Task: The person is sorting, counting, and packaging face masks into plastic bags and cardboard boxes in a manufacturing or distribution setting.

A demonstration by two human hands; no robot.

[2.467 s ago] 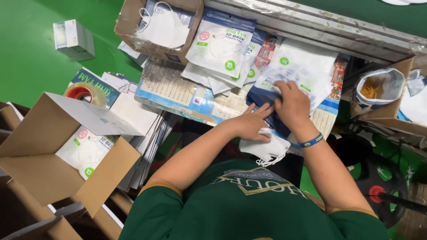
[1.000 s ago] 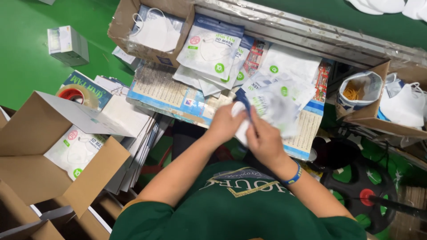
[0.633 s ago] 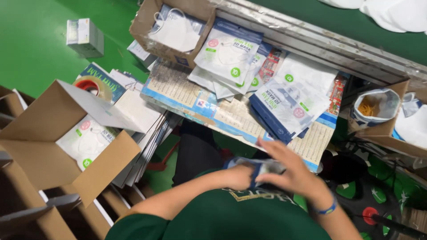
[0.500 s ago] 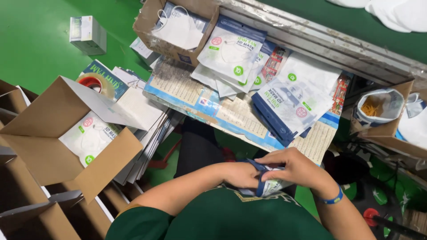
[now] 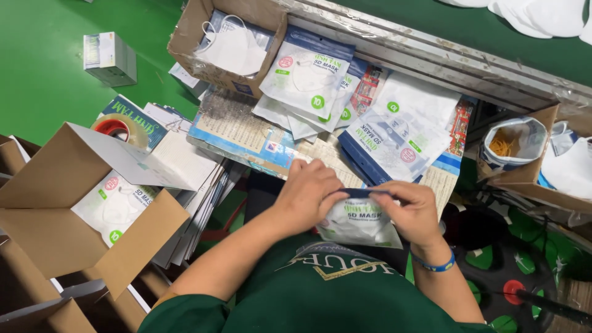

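Both of my hands hold a clear plastic mask pouch (image 5: 357,222) with a white mask inside and a dark blue top strip, close to my chest. My left hand (image 5: 311,191) pinches the left end of the strip. My right hand (image 5: 410,209), with a blue wristband, pinches the right end. Just beyond my hands a pile of empty and filled pouches (image 5: 394,139) lies on the work board (image 5: 231,126).
An open cardboard box (image 5: 55,228) at left holds a packed pouch (image 5: 114,206). A tape roll (image 5: 120,128) lies behind it. A box of loose white masks (image 5: 231,43) stands at the back. A small bag of yellow bits (image 5: 512,139) sits at right, a small carton (image 5: 111,57) on the green floor.
My hands left the pouch pile on the board and drew back to my chest with a pouch; a white mask is now inside it and my fingers are on its top strip.
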